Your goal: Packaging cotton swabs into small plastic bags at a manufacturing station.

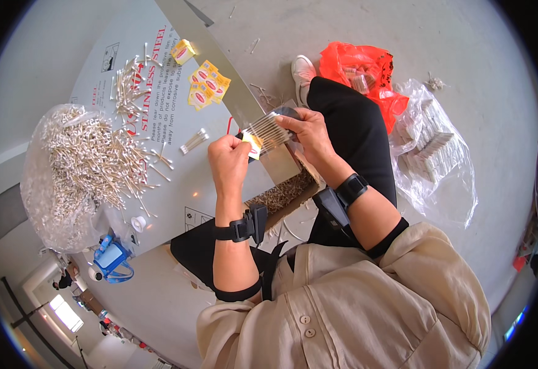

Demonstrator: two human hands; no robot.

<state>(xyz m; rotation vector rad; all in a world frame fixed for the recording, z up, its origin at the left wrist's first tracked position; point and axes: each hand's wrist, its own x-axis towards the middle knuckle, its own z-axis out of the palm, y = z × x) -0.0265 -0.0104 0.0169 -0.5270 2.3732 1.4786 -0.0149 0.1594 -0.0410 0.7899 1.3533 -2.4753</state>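
Note:
Between my two hands is a clear packet of cotton swabs (268, 131), its sticks lying side by side. My left hand (227, 161) pinches a yellow-and-white label card (252, 146) at the packet's left end. The fingers and thumb of my right hand (312, 134) grip the other end, near the white tips. On the table left of my left hand lies a small bundle of swabs (194, 141). Farther off, several loose yellow label cards (209, 85) overlap beside a small stack of cards (183, 51).
A large heap of loose cotton swabs (87, 154) spills from a clear bag on the metal table (177, 175). Below my hands stands a carton (310, 167) with sticks inside. On the floor at right are a red plastic bag (349, 55) and a clear bag of white packets (432, 144).

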